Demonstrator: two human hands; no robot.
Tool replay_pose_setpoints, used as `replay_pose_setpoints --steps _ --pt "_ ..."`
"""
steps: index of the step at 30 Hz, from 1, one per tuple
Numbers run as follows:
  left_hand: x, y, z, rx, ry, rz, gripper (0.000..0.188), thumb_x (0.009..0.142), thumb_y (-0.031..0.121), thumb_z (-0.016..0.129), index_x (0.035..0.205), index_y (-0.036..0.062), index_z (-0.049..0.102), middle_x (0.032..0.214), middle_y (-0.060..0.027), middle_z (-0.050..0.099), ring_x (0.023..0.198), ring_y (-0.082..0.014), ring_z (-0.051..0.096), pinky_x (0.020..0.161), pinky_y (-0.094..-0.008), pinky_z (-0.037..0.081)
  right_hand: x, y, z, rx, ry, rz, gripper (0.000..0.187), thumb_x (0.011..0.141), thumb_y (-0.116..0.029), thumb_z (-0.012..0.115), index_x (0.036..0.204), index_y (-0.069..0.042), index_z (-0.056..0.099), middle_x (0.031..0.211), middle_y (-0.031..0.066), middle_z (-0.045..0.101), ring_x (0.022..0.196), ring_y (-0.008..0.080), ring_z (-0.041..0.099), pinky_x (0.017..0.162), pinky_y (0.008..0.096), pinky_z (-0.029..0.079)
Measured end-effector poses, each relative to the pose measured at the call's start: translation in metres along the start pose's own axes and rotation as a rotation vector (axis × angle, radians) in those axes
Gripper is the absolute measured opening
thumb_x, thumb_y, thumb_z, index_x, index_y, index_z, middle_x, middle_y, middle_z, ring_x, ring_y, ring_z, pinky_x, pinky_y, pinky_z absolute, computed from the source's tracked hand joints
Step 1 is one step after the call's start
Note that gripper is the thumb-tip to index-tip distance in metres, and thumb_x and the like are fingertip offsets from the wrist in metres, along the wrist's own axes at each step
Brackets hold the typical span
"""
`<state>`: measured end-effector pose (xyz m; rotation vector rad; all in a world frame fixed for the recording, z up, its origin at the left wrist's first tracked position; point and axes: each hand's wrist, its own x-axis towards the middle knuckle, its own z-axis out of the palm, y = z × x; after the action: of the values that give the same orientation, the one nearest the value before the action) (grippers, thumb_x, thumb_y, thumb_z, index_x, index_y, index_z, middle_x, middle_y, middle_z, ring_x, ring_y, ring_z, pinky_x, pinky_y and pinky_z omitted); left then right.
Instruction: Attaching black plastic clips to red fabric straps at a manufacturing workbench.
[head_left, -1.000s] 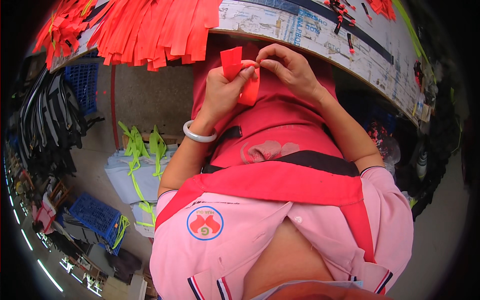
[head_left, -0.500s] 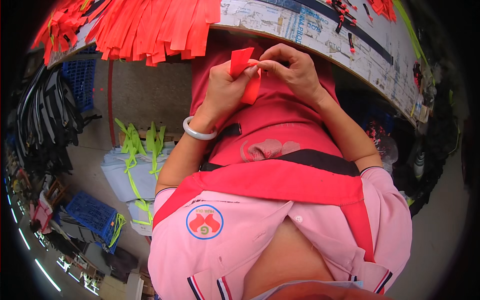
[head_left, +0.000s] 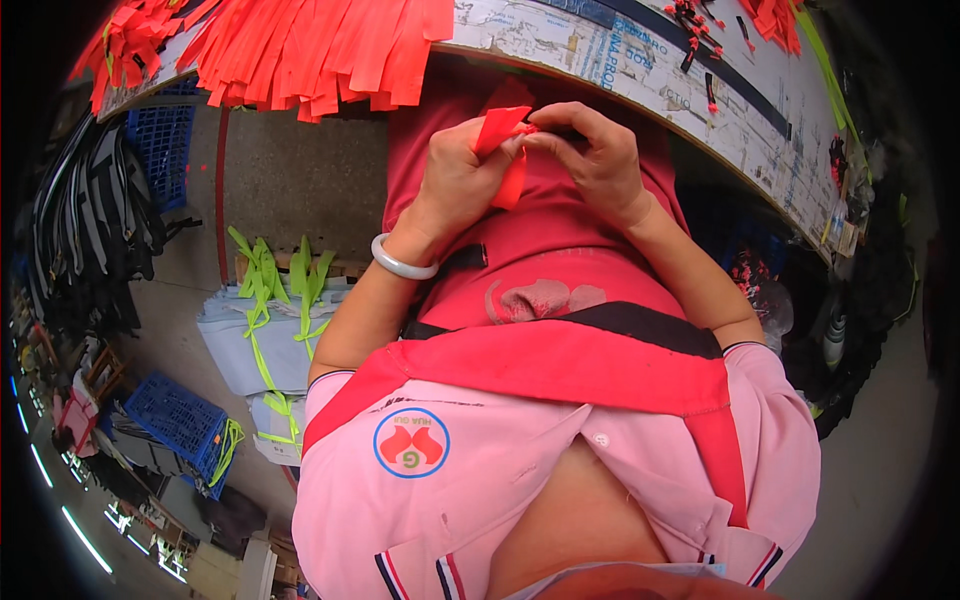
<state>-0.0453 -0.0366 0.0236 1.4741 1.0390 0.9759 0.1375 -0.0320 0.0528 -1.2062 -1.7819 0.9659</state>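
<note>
My left hand (head_left: 462, 175) is closed round an orange-red fabric strip (head_left: 503, 128). One end of the strip stands up above the thumb and another part hangs below it. A white bangle (head_left: 403, 258) circles that wrist. Close against the left thumb, my right hand (head_left: 595, 160) pinches a small crumpled red part of the strip between thumb and fingertips. Its exact shape is mostly hidden by the fingers. Both hands are held over my red apron (head_left: 560, 235), just in front of the table edge.
Many orange-red strips (head_left: 330, 55) hang over the edge of the worn table (head_left: 560, 45). Small black-and-red pieces (head_left: 693, 25) lie on it. Left are black and grey straps (head_left: 95, 225), blue crates (head_left: 178, 420) and grey bundles tied with lime bands (head_left: 255, 350).
Both hands have shifted slightly right and down with the strip. The right fingertips now close on a crumpled red part; half a second ago they pinched nearer the strip's edge.
</note>
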Motion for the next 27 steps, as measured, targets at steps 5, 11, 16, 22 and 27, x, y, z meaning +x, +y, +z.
replay_pose_setpoints --steps 5,11,16,22,27 --pt "-0.001 0.004 -0.001 -0.031 0.027 -0.01 0.015 0.09 0.008 0.062 0.101 -0.0008 0.067 0.081 -0.0041 0.068 0.073 -0.0067 0.059 0.063 -0.0242 0.048 0.003 0.006 0.003 -0.206 0.024 -0.272 0.018 0.079 -0.004 0.069 0.097 -0.003 0.064 0.09 0.0107 0.065 0.082 0.0264 0.064 0.07 0.0325 0.053" --pt "0.0 0.004 -0.002 0.041 0.021 0.018 0.011 0.089 0.007 0.063 0.096 -0.0012 0.067 0.079 -0.0038 0.067 0.071 -0.006 0.058 0.061 -0.0247 0.047 0.005 -0.005 0.001 -0.408 -0.026 -0.293 0.019 0.08 -0.005 0.065 0.098 -0.008 0.065 0.088 0.0092 0.063 0.081 0.0264 0.063 0.07 0.0335 0.053" --pt "-0.005 -0.007 0.001 -0.022 0.04 -0.034 0.014 0.09 0.006 0.062 0.101 -0.0009 0.067 0.079 -0.0016 0.067 0.072 -0.0058 0.057 0.062 -0.0238 0.047 0.006 -0.003 0.001 -0.479 -0.081 -0.313 0.018 0.08 -0.007 0.065 0.099 -0.008 0.066 0.088 0.0078 0.061 0.08 0.026 0.062 0.068 0.0336 0.052" --pt "-0.002 -0.009 -0.001 -0.247 0.082 -0.155 0.013 0.09 0.009 0.062 0.094 -0.0019 0.068 0.08 -0.0043 0.068 0.072 -0.0075 0.06 0.063 -0.0247 0.049 0.006 -0.008 0.005 -0.402 -0.06 -0.266 0.015 0.082 -0.008 0.065 0.098 -0.007 0.066 0.088 0.0076 0.061 0.08 0.0261 0.062 0.067 0.0339 0.052" --pt "0.002 -0.008 -0.004 -0.406 0.069 -0.155 0.014 0.09 0.007 0.063 0.097 -0.003 0.069 0.082 -0.0022 0.068 0.074 -0.0064 0.06 0.065 -0.0227 0.049 0.002 -0.032 -0.003 -0.294 -0.055 -0.222 0.01 0.082 -0.007 0.067 0.092 -0.005 0.064 0.087 0.0092 0.06 0.079 0.0263 0.062 0.066 0.0341 0.052"
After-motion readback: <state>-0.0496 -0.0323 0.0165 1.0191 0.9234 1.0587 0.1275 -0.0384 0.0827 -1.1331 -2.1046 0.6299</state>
